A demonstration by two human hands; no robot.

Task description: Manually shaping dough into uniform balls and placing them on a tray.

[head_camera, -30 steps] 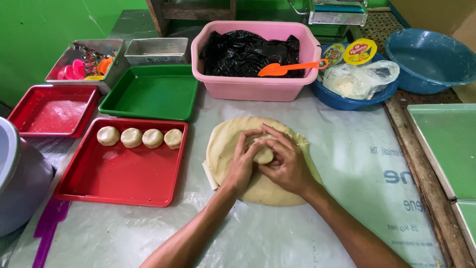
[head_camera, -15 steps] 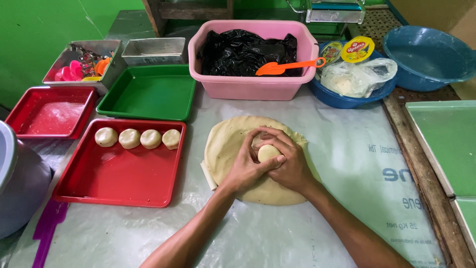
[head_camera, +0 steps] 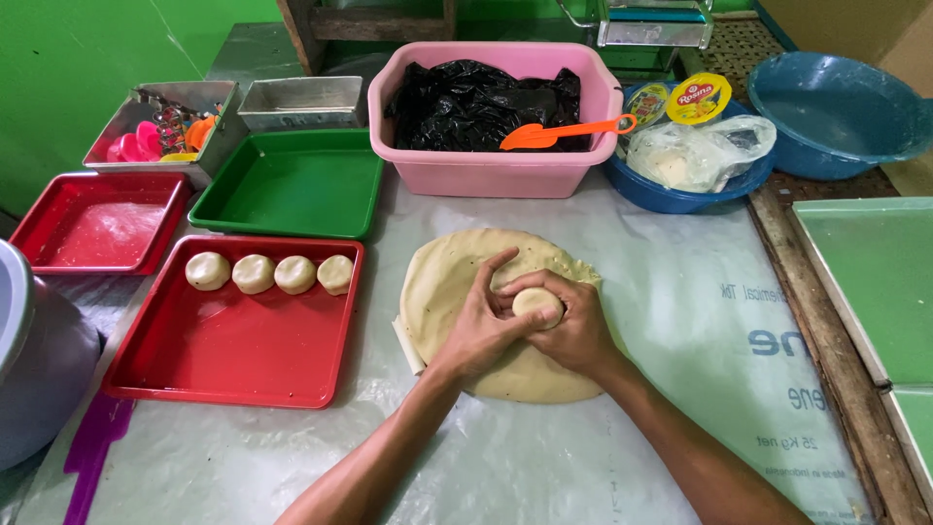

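Observation:
A small round ball of pale dough [head_camera: 537, 303] sits cupped between my left hand [head_camera: 474, 326] and my right hand [head_camera: 575, 329], both curled around it. Under my hands lies a large flat sheet of dough [head_camera: 437, 282] spread on the plastic-covered table. To the left, a red tray [head_camera: 233, 365] carries a row of several shaped dough balls [head_camera: 270, 273] along its far edge.
A pink tub [head_camera: 496, 170] lined with black plastic holds an orange scoop [head_camera: 559, 132]. Green tray [head_camera: 292, 190], second red tray [head_camera: 92, 219], metal tins with cutters [head_camera: 160, 131], blue bowls [head_camera: 836, 107] and a bagged lump [head_camera: 695, 156] stand behind. Green trays [head_camera: 875, 282] at right.
My hands have kept turning the dough ball between them over the flat sheet, and it now shows more rounded between my fingers. The view has shifted slightly.

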